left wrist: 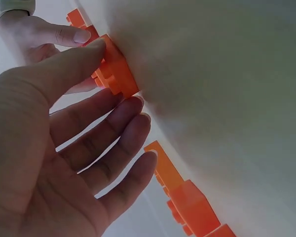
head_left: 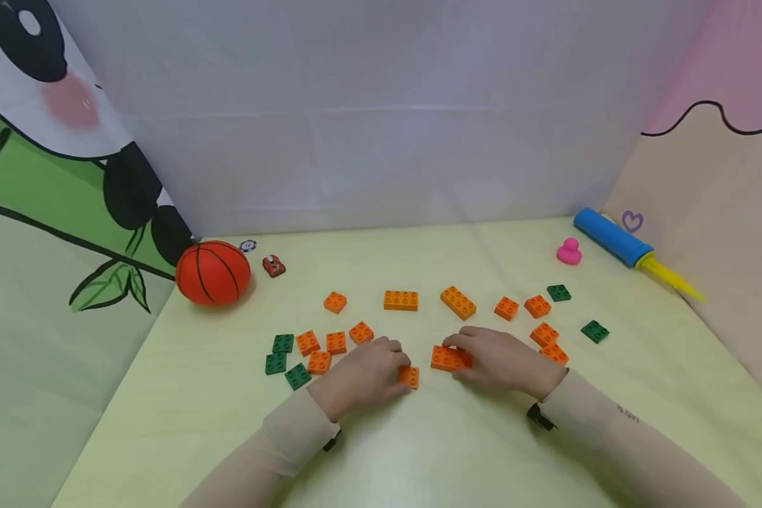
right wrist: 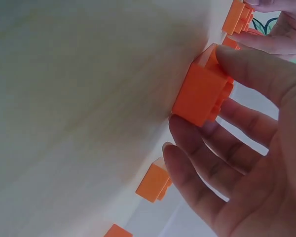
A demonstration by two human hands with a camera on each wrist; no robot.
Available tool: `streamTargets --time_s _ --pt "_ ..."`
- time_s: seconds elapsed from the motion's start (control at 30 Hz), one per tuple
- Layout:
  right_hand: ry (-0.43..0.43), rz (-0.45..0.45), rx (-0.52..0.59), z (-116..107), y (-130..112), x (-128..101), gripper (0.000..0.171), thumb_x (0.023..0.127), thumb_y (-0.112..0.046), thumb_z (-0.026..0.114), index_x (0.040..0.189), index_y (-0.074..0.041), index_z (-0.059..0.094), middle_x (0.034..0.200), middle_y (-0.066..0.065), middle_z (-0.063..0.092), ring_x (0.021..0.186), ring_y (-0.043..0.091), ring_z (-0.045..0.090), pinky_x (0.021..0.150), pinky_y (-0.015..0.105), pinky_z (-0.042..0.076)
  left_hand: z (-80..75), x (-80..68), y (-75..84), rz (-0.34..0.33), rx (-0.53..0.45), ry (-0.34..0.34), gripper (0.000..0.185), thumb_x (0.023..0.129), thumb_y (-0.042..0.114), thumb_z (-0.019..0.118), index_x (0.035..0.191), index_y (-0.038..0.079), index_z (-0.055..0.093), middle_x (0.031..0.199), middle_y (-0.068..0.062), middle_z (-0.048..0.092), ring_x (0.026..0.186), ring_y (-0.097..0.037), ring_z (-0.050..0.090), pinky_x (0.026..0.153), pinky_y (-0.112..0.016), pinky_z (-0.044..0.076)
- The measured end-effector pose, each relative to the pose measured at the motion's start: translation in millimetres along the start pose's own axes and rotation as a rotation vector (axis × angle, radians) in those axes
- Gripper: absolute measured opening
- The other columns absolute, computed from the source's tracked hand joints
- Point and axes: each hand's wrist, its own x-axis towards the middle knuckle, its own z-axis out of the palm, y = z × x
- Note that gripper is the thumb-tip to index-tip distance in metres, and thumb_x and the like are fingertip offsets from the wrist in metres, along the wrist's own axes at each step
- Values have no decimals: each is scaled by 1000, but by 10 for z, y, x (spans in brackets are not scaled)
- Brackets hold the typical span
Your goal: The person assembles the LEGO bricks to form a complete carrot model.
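Seen from above, with 12 o'clock at the far edge of the table (head_left: 413, 458) and the dial centred between the hands, the left hand (head_left: 365, 370) pinches a small orange brick (head_left: 410, 379) between thumb and fingers. The right hand (head_left: 498, 358) likewise grips a longer orange brick (head_left: 449, 358). The small one lies at 8 o'clock from the longer one, near it but apart; studs show on both.

The step in hand looks to be managing one brick per hand at close quarters. The next move would seem to call for a steady pinch, with the two bricks lined up by eye and the loose ones left undisturbed.

Two more long bricks lie ahead, one (head_left: 401, 300) near 11 o'clock, the other (head_left: 458, 303) set askew at 1. Small orange bricks (head_left: 336, 343) and green bricks (head_left: 283, 343) cluster toward 9 and 10, with others scattered between 2 and 3. Farther out are a red ball (head_left: 213, 274) and a toy car (head_left: 274, 265) at 10, and a pink toy (head_left: 569, 251) and a blue pump (head_left: 612, 236) at 2.
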Motion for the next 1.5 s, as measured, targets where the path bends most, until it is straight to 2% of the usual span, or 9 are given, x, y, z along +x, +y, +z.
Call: streamTargets --time_s 0.17,0.27,0.5,0.6,0.7,0.8,1.03,1.23,1.5 --pt "1 -4 -19 -31 4 49 40 88 -31 76 123 -14 68 97 -8 59 78 8 51 72 26 49 -17 96 6 9 -62 2 27 91 38 73 104 14 74 89 4 63 78 -10 53 75 -24 51" --pt "10 -1 -23 -45 11 72 39 89 -31 75 123 -14 69 103 -6 62 86 9 55 79 29 52 -14 162 20 8 -83 -6 25 92 37 72 102 14 73 88 5 62 77 -10 53 74 -24 51" --pt "58 1 -11 -63 19 93 40 89 -32 75 125 -15 68 113 -2 65 101 14 60 89 34 54 -54 187 40 -53 -115 -21 29 93 40 70 99 12 74 87 3 62 75 -11 55 73 -26 52" --pt "74 -26 13 -59 -10 109 40 90 -31 75 125 -15 68 114 -3 64 102 14 60 89 33 54 -103 127 21 -115 -119 -20 39 93 45 68 110 10 73 98 -1 67 86 -16 61 81 -30 54" --pt "74 -66 36 -54 -61 129 39 91 -29 74 126 -15 67 113 -4 63 102 13 59 89 32 54 -155 66 -2 -161 -127 -12 54 92 49 68 128 9 66 119 -7 67 107 -22 63 95 -37 53" --pt "66 -110 43 -40 -119 149 38 92 -27 72 127 -15 67 115 -5 63 105 13 59 91 33 54 -168 39 -15 -161 -146 1 62 91 50 68 137 10 59 129 -9 64 118 -25 60 100 -40 51" --pt "53 -146 33 -1 -200 165 38 92 -29 73 127 -15 67 113 -6 62 104 11 58 92 32 53 -143 46 14 -106 -167 4 54 92 48 68 132 12 65 116 -3 67 101 -18 63 89 -33 55" --pt "66 -166 42 51 -189 144 36 92 -27 73 125 -14 68 111 -7 62 102 10 58 91 31 53 -114 52 8 -48 -165 28 43 95 40 67 125 10 68 110 -2 69 95 -14 63 88 -29 55" --pt "68 -206 59 76 -223 155 37 92 -30 73 126 -17 68 111 -7 62 102 10 59 90 30 53 -126 57 3 -82 -220 -22 34 94 36 70 116 10 71 99 1 67 82 -10 58 80 -26 54"
